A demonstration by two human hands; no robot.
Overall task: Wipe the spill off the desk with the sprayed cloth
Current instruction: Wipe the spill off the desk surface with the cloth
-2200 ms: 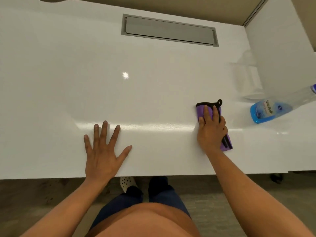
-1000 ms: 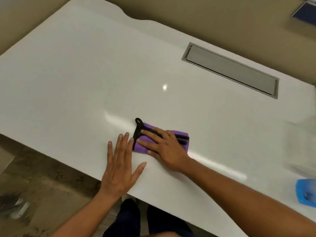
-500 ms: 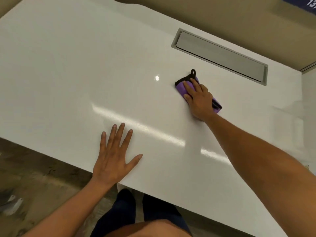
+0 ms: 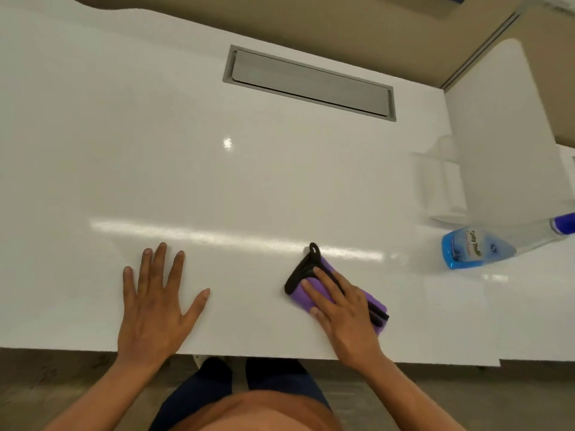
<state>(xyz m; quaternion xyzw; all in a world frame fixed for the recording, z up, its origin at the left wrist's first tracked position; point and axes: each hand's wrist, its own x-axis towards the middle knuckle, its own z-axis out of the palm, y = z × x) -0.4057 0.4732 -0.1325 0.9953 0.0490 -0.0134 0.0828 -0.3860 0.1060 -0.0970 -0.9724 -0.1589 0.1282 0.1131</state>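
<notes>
A folded purple cloth (image 4: 303, 296) with black trim and a black loop lies on the glossy white desk (image 4: 280, 188), near its front edge. My right hand (image 4: 343, 309) presses flat on top of the cloth, fingers pointing up-left, covering its middle. My left hand (image 4: 155, 301) rests palm down on the bare desk to the left, fingers spread, holding nothing. No spill shows on the desk surface; only light reflections are visible.
A spray bottle (image 4: 485, 245) with blue liquid lies on its side at the right. A grey metal cable flap (image 4: 311, 82) is set into the desk at the back. A white side panel (image 4: 504, 135) stands at the right. The desk's front edge runs just below my hands.
My right hand has dragged the cloth from near the cable flap back toward the front edge. The left hand has stayed flat on the desk. The view has shifted right, showing the bottle again.
</notes>
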